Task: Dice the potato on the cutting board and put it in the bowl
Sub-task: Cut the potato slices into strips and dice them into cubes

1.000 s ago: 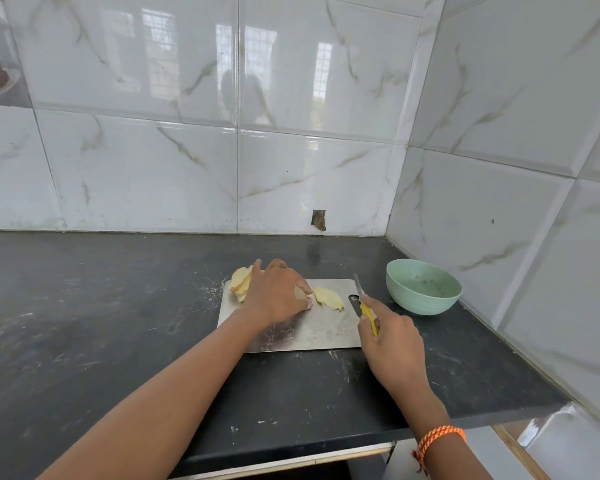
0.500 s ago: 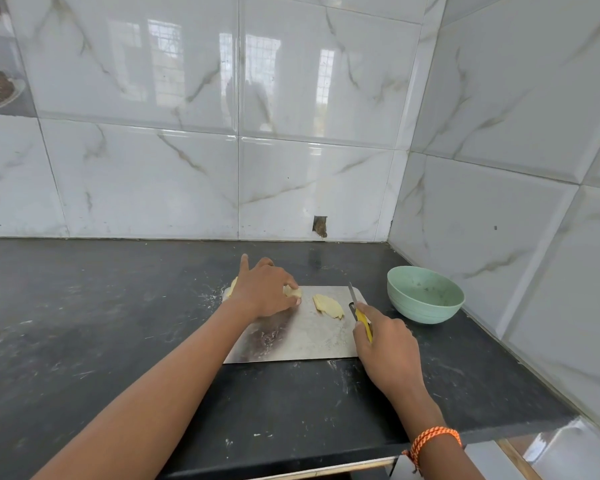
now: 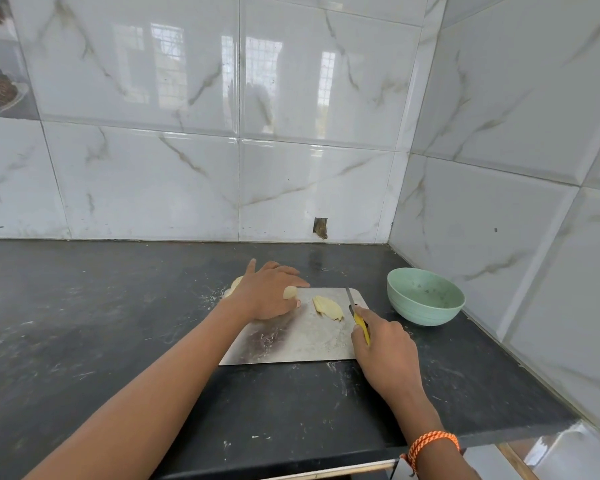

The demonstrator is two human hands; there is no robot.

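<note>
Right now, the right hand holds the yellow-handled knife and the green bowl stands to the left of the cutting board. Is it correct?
Not fully. In the head view the green bowl stands right of the cutting board. The right hand does hold the yellow-handled knife.

Glossy marbled wall tiles (image 3: 174,174), matt scuffed dark counter (image 3: 84,323), dull, seemingly metal cutting board (image 3: 291,344), smooth bowl (image 3: 425,296).

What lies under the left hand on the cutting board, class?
Pale potato pieces show at both edges of the left hand on the cutting board. How many pieces it covers, and their shape, cannot be seen.
</note>
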